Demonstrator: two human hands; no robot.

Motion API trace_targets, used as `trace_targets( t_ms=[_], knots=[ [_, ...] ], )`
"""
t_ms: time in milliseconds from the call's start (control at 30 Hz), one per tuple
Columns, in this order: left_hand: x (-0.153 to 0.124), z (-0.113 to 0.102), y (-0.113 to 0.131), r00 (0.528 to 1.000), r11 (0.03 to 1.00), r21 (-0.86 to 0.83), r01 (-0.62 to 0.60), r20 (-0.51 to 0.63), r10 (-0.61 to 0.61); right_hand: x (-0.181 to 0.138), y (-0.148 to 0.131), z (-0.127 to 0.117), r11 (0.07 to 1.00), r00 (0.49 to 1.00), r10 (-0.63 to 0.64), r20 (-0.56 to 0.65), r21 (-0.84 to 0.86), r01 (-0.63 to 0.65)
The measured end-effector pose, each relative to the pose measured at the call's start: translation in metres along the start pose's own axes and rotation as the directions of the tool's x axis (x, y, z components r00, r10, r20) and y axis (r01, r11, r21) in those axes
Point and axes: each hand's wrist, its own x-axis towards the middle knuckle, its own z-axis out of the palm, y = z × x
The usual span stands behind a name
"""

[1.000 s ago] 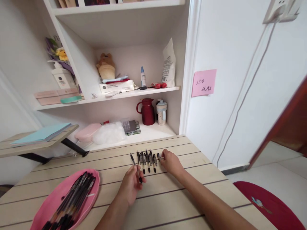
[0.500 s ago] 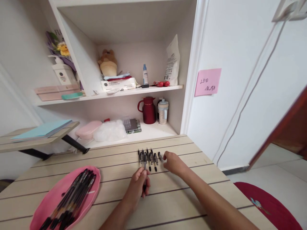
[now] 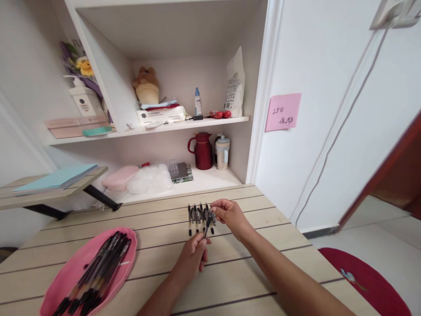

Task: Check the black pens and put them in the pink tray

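My left hand (image 3: 192, 253) is closed around a black pen (image 3: 207, 228), its upper end tilted away from me and to the right. My right hand (image 3: 232, 216) pinches a small dark pen cap (image 3: 213, 211) close to that end of the pen; the fingers partly cover it. Under and beyond both hands, several uncapped pens (image 3: 190, 221) lie side by side in a row, tips pointing away. Dark caps (image 3: 193, 215) lie among them. Part of the row's right end is hidden by my right hand and the held pen.
At the left, a pink tray (image 3: 54, 281) holds a pile of black pens (image 3: 98, 272). Behind the slatted table (image 3: 158, 245) stand shelves with a red jug (image 3: 203, 151) and a light cup (image 3: 222, 153). A small raised stand (image 3: 95, 175) bears blue paper. A red stool (image 3: 365, 281) is at the right.
The pen in my left hand has swung right toward my right hand. My right hand has moved left, and the rightmost cap has left its place on the table.
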Motion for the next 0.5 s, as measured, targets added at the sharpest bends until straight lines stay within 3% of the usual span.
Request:
trace_targets(
  t_ms=[200, 367, 500],
  knots=[
    [-0.002, 0.001, 0.002, 1.0, 1.0, 0.02, 0.007, 0.013, -0.007, 0.0, 0.003, -0.003, 0.999, 0.996, 0.033, 0.078, -0.033, -0.03],
    [-0.001, 0.0, -0.001, 1.0, 1.0, 0.025, 0.007, 0.009, -0.007, 0.001, 0.009, -0.008, 0.99, 0.975, 0.13, 0.18, 0.028, -0.138],
    [-0.002, 0.001, 0.0, 1.0, 1.0, 0.018, 0.012, -0.007, -0.012, 0.001, 0.012, -0.008, 0.987, 0.973, 0.149, 0.178, 0.032, -0.157]
  ],
)
